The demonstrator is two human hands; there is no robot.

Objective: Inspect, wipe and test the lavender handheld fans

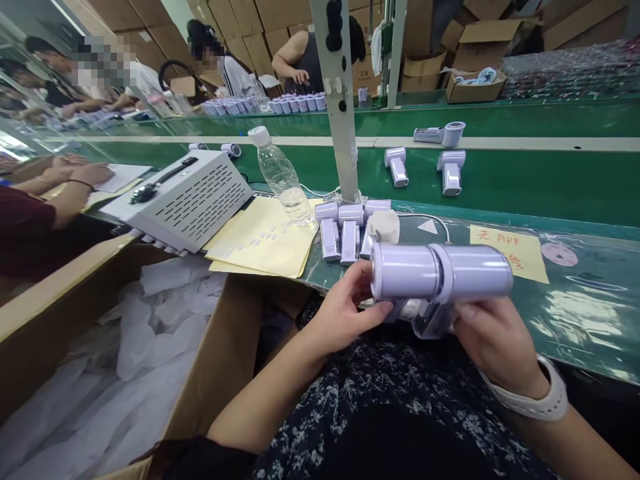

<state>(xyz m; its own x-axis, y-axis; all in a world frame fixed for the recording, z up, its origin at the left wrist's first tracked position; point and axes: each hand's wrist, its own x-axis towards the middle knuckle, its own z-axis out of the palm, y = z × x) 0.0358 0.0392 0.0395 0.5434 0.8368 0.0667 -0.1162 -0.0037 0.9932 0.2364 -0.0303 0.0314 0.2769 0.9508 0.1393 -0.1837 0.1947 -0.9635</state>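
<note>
In front of me, two glossy lavender, pistol-shaped handheld devices sit end to end, their round heads meeting or nearly so. My left hand point(345, 310) is closed on the left device point(406, 272), thumb below its head. The right device point(477, 272) is gripped from underneath by my right hand point(497, 340), which wears a white watch strap at the wrist. The handles below are partly hidden by the heads and my fingers. Just beyond my left hand, several similar devices point(351, 232) lie on the bench beside a whitish rounded object point(384, 227).
A metal post point(340, 107) rises from the bench. To the left are a clear bottle point(284, 177), yellow sheets point(260, 233), a grey vented box point(195, 197) and a carton point(220, 360) of white bags. More devices point(451, 172) lie on the green belt point(550, 180). Other people work across and left.
</note>
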